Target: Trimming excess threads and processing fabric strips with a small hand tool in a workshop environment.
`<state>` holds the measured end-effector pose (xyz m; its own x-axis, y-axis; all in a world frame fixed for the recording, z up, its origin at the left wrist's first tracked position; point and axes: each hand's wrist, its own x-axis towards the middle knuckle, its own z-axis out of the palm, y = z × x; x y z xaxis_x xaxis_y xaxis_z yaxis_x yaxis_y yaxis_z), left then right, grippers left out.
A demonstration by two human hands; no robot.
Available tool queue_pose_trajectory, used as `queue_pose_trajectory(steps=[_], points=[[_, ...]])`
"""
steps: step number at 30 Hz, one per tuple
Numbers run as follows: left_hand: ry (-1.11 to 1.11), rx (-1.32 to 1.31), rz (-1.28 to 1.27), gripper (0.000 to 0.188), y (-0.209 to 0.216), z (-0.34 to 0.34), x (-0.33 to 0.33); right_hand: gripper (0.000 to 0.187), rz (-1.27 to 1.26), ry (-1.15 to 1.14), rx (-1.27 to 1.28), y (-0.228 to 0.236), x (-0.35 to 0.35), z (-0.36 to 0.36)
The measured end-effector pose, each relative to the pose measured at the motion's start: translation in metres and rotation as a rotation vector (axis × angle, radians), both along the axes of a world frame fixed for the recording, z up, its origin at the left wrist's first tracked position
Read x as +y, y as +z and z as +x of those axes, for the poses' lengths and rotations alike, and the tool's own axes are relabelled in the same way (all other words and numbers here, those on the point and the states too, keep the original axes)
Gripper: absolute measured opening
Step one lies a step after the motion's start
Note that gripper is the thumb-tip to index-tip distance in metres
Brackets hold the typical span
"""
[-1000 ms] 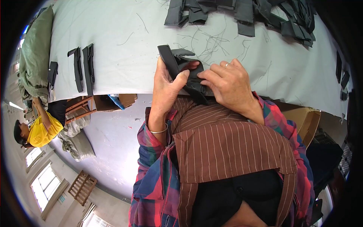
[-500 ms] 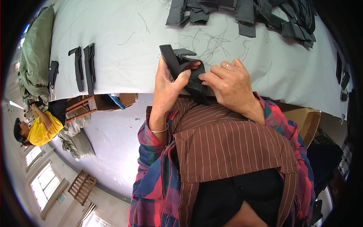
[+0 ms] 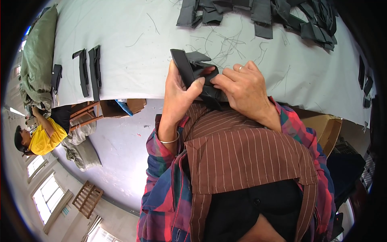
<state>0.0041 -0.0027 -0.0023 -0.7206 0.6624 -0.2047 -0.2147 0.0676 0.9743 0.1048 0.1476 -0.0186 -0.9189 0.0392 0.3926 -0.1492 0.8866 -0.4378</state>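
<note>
My left hand (image 3: 179, 92) is closed around a dark grey folded fabric strip (image 3: 183, 68), its thumb pressing the cloth from the near side. The strip bends and loops over the table's near edge, just above my striped apron. At the loop's right side, my right hand (image 3: 244, 88) pinches the fabric between thumb and forefinger, the other fingers curled in. A ring sits on one of its fingers. What lies inside the folds is hidden.
A pile of dark fabric strips (image 3: 262, 18) lies at the far right of the white-covered table (image 3: 121, 60). Loose threads (image 3: 229, 44) are scattered before it. Two strips (image 3: 95, 72) lie on the left. A person in yellow (image 3: 44, 135) works beyond; a cardboard box (image 3: 326, 129) stands below right.
Both hands stay almost in place. My right hand has shifted very slightly left and up, still pinching the strip.
</note>
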Motion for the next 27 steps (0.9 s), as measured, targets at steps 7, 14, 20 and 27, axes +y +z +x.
queue_pose_trajectory(steps=[7,14,20,27], points=[[0.032,-0.079,0.085,0.052,0.007,0.01,-0.014,0.011,-0.377,-0.013,-0.116,0.016,0.004,0.007],[0.078,-0.033,0.084,0.056,0.014,0.017,-0.019,0.025,-0.863,0.033,-0.417,0.031,0.001,0.013],[0.1,-0.001,0.07,0.055,0.017,0.023,-0.022,0.023,-0.733,0.102,-0.501,0.024,-0.009,0.017],[0.158,-0.035,0.177,0.053,0.023,0.026,-0.018,0.007,-1.059,0.087,-0.428,0.024,-0.007,0.023]])
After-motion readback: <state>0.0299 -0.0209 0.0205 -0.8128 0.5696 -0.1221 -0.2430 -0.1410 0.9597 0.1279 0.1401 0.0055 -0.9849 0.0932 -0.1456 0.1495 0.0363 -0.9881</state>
